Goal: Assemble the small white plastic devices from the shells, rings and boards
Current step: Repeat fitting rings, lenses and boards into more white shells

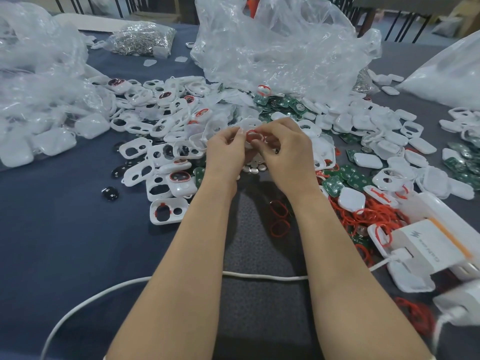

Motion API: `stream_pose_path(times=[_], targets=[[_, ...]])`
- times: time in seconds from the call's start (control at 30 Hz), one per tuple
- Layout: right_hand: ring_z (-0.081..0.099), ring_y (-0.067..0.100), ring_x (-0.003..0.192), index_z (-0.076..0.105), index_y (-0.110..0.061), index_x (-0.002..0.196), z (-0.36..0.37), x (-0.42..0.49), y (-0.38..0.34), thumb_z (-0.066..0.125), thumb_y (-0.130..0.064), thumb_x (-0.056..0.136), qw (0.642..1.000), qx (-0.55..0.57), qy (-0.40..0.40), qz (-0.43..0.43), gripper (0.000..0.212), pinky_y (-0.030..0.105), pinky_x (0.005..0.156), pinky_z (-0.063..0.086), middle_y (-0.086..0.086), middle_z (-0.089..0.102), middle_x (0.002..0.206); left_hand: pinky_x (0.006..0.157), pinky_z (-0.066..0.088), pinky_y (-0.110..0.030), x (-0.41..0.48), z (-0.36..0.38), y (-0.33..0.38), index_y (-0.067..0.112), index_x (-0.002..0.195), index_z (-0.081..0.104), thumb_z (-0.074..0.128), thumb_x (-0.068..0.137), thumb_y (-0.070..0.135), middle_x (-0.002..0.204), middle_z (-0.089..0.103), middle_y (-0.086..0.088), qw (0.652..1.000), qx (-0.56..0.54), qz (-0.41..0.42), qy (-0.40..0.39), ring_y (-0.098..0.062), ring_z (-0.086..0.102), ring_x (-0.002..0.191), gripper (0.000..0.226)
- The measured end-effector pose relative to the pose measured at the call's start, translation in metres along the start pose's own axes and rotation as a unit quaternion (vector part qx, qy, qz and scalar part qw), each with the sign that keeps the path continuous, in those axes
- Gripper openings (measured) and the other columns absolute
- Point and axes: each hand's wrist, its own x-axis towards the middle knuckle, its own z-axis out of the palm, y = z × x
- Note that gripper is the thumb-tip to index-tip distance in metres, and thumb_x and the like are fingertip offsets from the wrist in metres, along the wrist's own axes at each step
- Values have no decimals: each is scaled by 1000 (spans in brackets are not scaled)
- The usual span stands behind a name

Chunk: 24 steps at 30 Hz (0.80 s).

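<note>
My left hand (225, 149) and my right hand (284, 149) meet at the middle of the table over the parts pile. Together they pinch a red ring (252, 134) against a small white shell (255, 141) held between the fingertips; the shell is mostly hidden by the fingers. White shells with cut-outs (158, 152) lie heaped to the left. Green boards (335, 183) and loose red rings (374, 214) lie to the right. Round metal button cells (255, 168) sit just under my hands.
Crumpled clear plastic bags (280, 48) stand behind the pile and at the left (39, 74). A white charger box (431, 245) with a white cable (259, 276) lies near right. A bag of metal pieces (140, 38) sits far back. Black lens pieces (110, 193) lie left.
</note>
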Motion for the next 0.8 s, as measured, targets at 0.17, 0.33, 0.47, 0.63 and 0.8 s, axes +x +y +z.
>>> stream_pose_path(times=[0.17, 0.33, 0.47, 0.63, 0.8], targets=[[63, 18, 81, 72, -6, 99, -1, 0, 0, 70, -10, 84, 1000, 7, -9, -3, 16, 26, 77, 52, 6, 60, 97, 71, 56, -21, -2, -2, 1, -10, 111, 62, 43, 101, 5, 92, 65, -16, 1000, 18, 9, -7, -18, 63, 80, 26], [61, 14, 83, 73, -5, 100, -3, 0, 0, 70, -9, 85, 1000, 16, -25, -10, 16, 19, 80, 51, 0, 56, 95, 65, 57, -19, -1, -4, 3, 2, 88, 65, 46, 99, 4, 74, 64, -7, 1000, 23, -1, -10, -13, 62, 69, 22], [59, 11, 78, 72, -5, 98, -3, 0, 2, 70, -7, 85, 999, 17, -33, -10, 14, 14, 76, 49, -2, 55, 93, 65, 57, -20, -1, -5, 3, 9, 77, 66, 51, 97, 8, 70, 65, -5, 999, 35, -1, -12, -12, 63, 65, 25], [62, 14, 82, 72, -6, 97, -4, 0, 4, 70, -6, 84, 999, 29, -39, -3, 13, 20, 79, 52, 0, 55, 94, 63, 56, -16, -3, -7, 2, 1, 93, 66, 50, 99, 7, 71, 66, -3, 999, 37, 15, -35, -4, 65, 60, 19], [56, 0, 74, 73, -8, 99, -2, 0, 3, 71, -9, 83, 999, 49, -20, 3, 16, 11, 74, 48, -2, 52, 91, 68, 57, -19, -2, -5, 2, 0, 96, 63, 47, 100, 7, 75, 65, -8, 999, 32, 23, -29, -10, 64, 66, 18]])
